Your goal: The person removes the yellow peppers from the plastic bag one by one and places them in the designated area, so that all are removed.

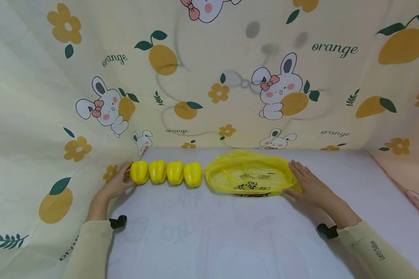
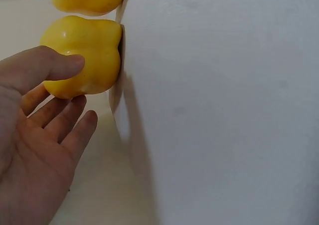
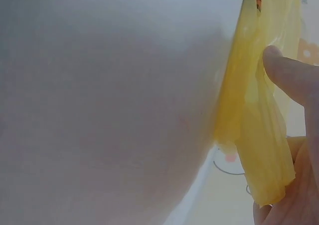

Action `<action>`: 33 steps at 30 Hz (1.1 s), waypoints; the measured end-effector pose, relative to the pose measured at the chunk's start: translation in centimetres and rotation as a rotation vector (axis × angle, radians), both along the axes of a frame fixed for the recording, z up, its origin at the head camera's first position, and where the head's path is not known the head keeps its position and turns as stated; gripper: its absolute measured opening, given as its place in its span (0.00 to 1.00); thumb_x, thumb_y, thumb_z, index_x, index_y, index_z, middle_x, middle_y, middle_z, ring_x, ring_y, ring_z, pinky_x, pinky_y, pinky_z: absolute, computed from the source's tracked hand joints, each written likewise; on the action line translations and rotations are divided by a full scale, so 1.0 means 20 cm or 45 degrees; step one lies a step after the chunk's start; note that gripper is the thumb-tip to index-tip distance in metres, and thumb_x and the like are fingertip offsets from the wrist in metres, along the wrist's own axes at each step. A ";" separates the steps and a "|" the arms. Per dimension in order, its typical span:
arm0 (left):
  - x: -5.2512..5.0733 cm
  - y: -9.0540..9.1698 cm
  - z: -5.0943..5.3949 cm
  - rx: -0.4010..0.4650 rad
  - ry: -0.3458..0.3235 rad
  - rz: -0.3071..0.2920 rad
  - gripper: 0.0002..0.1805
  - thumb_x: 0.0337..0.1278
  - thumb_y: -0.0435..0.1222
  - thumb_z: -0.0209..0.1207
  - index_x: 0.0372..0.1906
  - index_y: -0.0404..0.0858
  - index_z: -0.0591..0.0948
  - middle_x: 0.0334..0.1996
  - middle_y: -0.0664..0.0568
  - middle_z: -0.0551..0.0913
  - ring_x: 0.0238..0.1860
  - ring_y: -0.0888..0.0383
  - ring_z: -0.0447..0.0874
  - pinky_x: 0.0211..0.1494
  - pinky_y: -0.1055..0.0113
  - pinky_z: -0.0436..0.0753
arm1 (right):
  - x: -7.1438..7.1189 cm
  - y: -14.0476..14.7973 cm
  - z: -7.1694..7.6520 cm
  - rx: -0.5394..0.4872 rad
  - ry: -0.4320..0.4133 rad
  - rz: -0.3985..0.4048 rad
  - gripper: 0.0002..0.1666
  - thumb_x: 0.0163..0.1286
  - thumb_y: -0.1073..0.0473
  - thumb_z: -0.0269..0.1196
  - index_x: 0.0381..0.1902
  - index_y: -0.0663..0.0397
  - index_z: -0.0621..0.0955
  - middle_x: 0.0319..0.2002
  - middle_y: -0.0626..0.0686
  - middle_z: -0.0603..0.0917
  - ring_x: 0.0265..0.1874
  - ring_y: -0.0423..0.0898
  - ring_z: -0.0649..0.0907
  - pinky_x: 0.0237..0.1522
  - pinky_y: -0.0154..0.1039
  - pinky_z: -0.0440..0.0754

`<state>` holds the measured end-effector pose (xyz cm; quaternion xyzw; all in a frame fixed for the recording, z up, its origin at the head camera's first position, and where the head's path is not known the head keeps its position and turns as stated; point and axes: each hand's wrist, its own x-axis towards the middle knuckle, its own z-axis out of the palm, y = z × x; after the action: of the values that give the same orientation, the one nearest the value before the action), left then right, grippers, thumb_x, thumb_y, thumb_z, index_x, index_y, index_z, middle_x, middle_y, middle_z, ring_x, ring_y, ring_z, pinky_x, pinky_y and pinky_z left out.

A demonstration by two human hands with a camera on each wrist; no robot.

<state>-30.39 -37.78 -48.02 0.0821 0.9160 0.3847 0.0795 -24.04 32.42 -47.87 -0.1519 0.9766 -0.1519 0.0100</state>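
Note:
At the left end of a row, the outermost yellow bell pepper (image 1: 139, 173) stands by my left hand (image 1: 118, 185). In the left wrist view the thumb (image 2: 67, 66) rests along this pepper; the other fingers lie loosely at its side and partly behind it. A yellow plastic bag (image 1: 244, 190) with dark print lies spread with its mouth wide. My right hand (image 1: 312, 190) touches the bag's right end with fairly straight fingers. In the right wrist view the bag's gathered end (image 3: 264, 150) lies between thumb and fingers, whose tips are partly hidden.
More yellow bell peppers (image 1: 175, 173) continue the row up to the bag's left end. A white table (image 1: 213, 236) bears everything. Behind it and at the sides hangs a patterned cloth (image 1: 202, 46) with rabbits and oranges.

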 end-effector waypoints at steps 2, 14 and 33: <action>-0.01 -0.01 -0.01 0.015 0.004 -0.016 0.51 0.73 0.28 0.62 0.86 0.30 0.42 0.83 0.25 0.46 0.82 0.24 0.50 0.83 0.34 0.56 | 0.00 0.00 0.00 -0.001 0.008 0.007 0.68 0.72 0.33 0.69 0.87 0.64 0.47 0.86 0.68 0.46 0.85 0.68 0.48 0.85 0.64 0.44; -0.04 0.00 -0.02 0.000 -0.015 -0.025 0.51 0.72 0.28 0.59 0.86 0.30 0.39 0.84 0.24 0.44 0.82 0.24 0.46 0.83 0.32 0.53 | 0.01 0.01 -0.01 -0.001 0.032 0.023 0.67 0.73 0.33 0.68 0.87 0.65 0.47 0.86 0.68 0.47 0.85 0.68 0.48 0.85 0.62 0.43; 0.03 0.12 0.10 -0.103 0.010 0.112 0.48 0.83 0.44 0.52 0.89 0.42 0.35 0.87 0.34 0.35 0.85 0.28 0.35 0.82 0.27 0.45 | 0.05 0.00 0.04 -0.006 0.066 0.033 0.66 0.74 0.32 0.67 0.87 0.63 0.47 0.87 0.66 0.45 0.84 0.69 0.48 0.85 0.61 0.34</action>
<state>-29.81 -35.29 -46.03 0.0400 0.9337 0.3503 0.0621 -23.04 32.50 -47.15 -0.1683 0.9741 -0.1501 -0.0138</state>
